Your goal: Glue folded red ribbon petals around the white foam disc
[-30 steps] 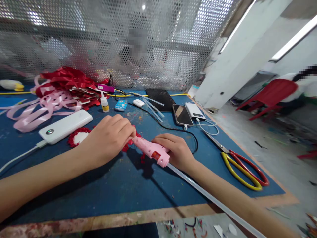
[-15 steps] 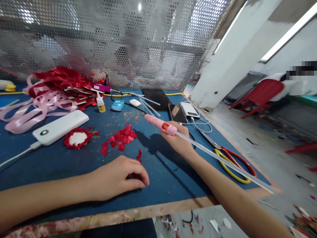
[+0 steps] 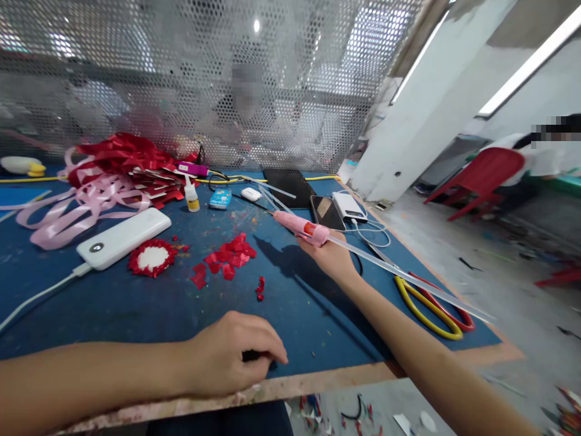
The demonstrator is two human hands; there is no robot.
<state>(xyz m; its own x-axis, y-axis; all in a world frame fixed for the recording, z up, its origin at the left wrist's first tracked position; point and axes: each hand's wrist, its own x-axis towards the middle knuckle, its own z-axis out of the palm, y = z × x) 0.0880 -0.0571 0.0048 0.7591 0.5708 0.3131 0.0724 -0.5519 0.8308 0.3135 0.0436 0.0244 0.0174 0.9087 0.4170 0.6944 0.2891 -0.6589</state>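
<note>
My right hand (image 3: 333, 257) is closed around a pink glue gun (image 3: 302, 227), raised above the blue table with its tip pointing left. A long clear glue stick (image 3: 408, 275) runs out of its rear end. Near the front edge rests my left hand (image 3: 242, 351), fingers curled; whether anything is between the fingertips is hidden. Beyond it lie a small crumpled red piece (image 3: 260, 289) and several cut red ribbon pieces (image 3: 230, 255). A round white disc with a red ruffled rim (image 3: 152, 258) sits at the left.
White power bank (image 3: 124, 238), glue bottle (image 3: 191, 197) and red ribbon heap (image 3: 120, 154) at left. Blue box (image 3: 220, 199), white case (image 3: 251, 194) and phone (image 3: 327, 212) stand farther back. Scissors (image 3: 429, 306) lie right. A perforated metal screen (image 3: 181, 91) rises behind.
My left hand has moved a little toward the front edge, away from the small red piece. The glue gun remains in my right hand. The view has shifted slightly.
</note>
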